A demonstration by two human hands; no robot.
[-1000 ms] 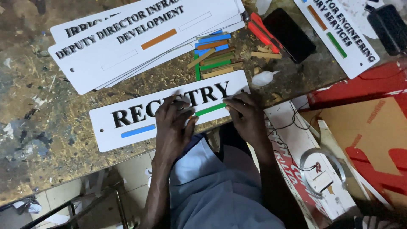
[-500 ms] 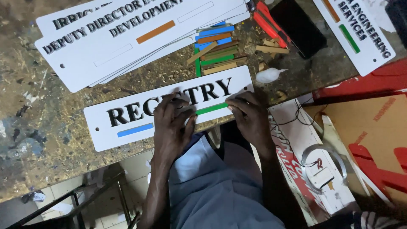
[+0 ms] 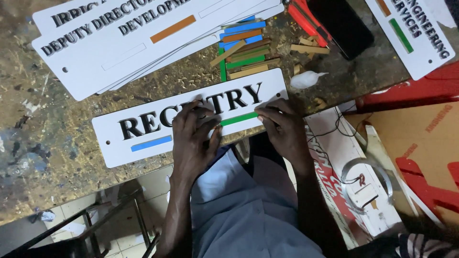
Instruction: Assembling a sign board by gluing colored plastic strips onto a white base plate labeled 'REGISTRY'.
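Observation:
A long white sign plate (image 3: 143, 125) with raised black letters lies at the near edge of the worn workbench (image 3: 57, 148). It carries a blue strip (image 3: 151, 143) on the left and a green strip (image 3: 239, 118) on the right. My left hand (image 3: 193, 138) lies flat over the plate's middle, fingers pressing on the letters. My right hand (image 3: 282, 126) rests at the plate's right end, its fingertips on the end of the green strip.
A stack of larger white signs (image 3: 134, 43) lies farther back. Loose coloured strips (image 3: 244, 48) and wood offcuts sit behind the plate. A red tool (image 3: 306, 21), a black phone (image 3: 342, 26), another sign (image 3: 416, 33), a cardboard box (image 3: 411, 138) and red plastic lie right.
The view has shifted slightly, so the plate sits lower and more to the right in the frame. Both hands stay pressed on the plate in much the same places.

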